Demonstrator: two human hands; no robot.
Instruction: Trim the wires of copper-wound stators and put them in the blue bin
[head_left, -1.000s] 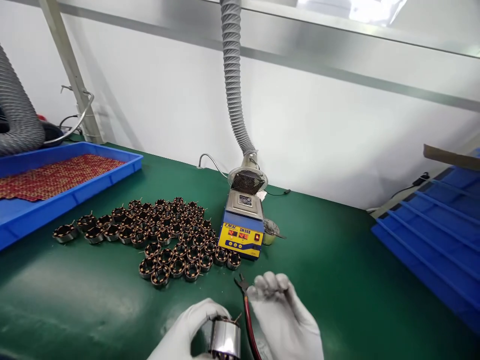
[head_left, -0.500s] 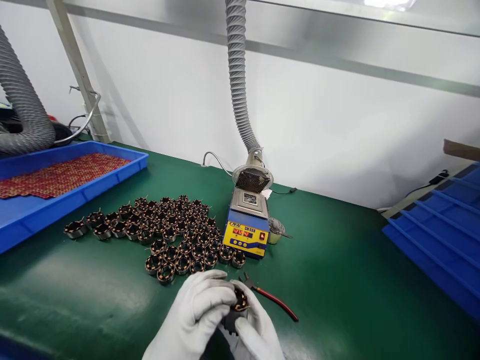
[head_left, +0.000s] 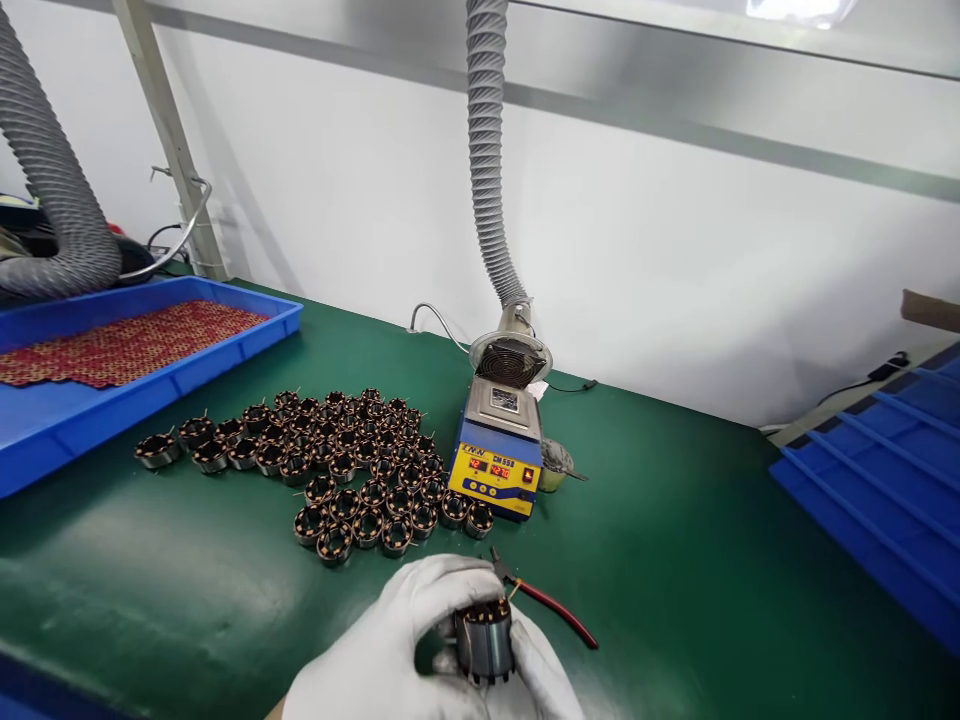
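Both gloved hands, left hand (head_left: 397, 640) and right hand (head_left: 536, 665), are closing around one wound stator (head_left: 484, 638), tilting it up for inspecting, with the cutters (head_left: 544, 600) lying near.

Matt white cloth gloves cover the left hand (head_left: 397, 650) and right hand (head_left: 536, 675); the wound stator (head_left: 484, 640) shows dull metal, the pliers (head_left: 544, 605) glossy red plastic handles.

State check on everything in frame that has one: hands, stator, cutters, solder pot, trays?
Left hand: gloved, closed on the held stator.
Right hand: gloved, gripping the held stator from the other side.
Held stator: off the bench, between both hands.
Cutters: lying on the mat, unheld.
Solder pot: powered, red digits lit.
Loose stators: clustered flat on the mat.
Left tray: filled.
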